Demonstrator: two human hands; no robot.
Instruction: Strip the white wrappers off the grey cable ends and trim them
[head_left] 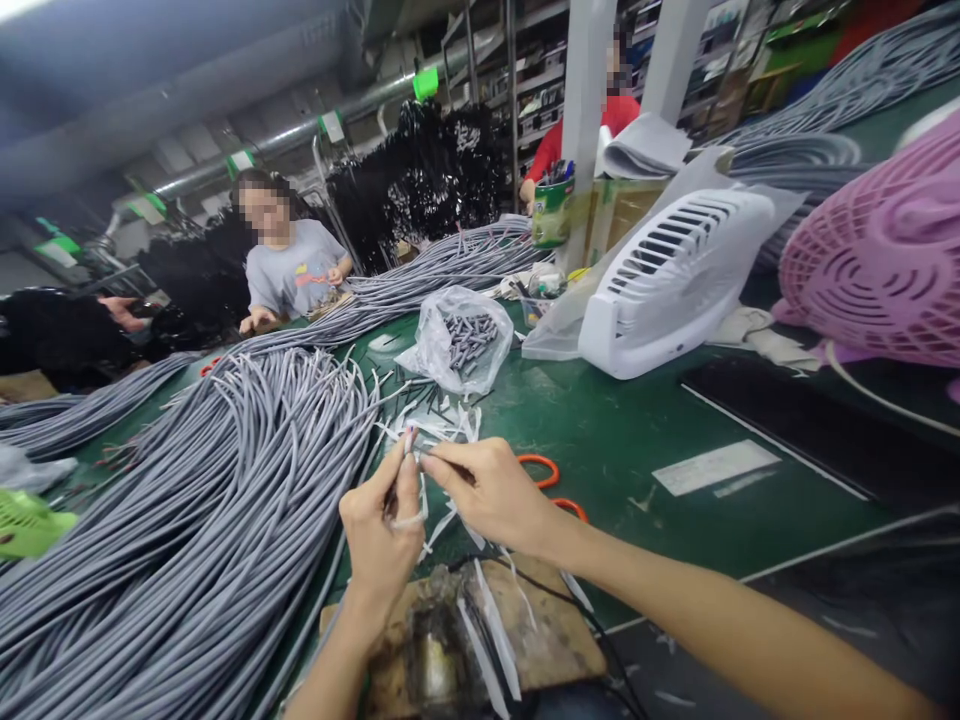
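My left hand (384, 515), closed, pinches a thin grey cable end (409, 442) that points upward between thumb and forefinger, with a small purplish tip showing. A whitish strip (411, 521) hangs by its fingers. Close against it on the right, my right hand (491, 490) is closed too, thumb and forefinger pressed together at the cable end; whatever sits between them is too small to make out. Under both hands lie scattered white strips (450, 425). Orange-handled scissors (541, 470) lie partly hidden behind my right hand.
Grey cables (217, 500) pile up on the left. A clear bag of short grey tubes (469, 340) stands ahead. On the right are a white fan (667, 285) and a pink fan (885, 230). A wooden board with a metal device (435, 650) is nearest. Two people sit across.
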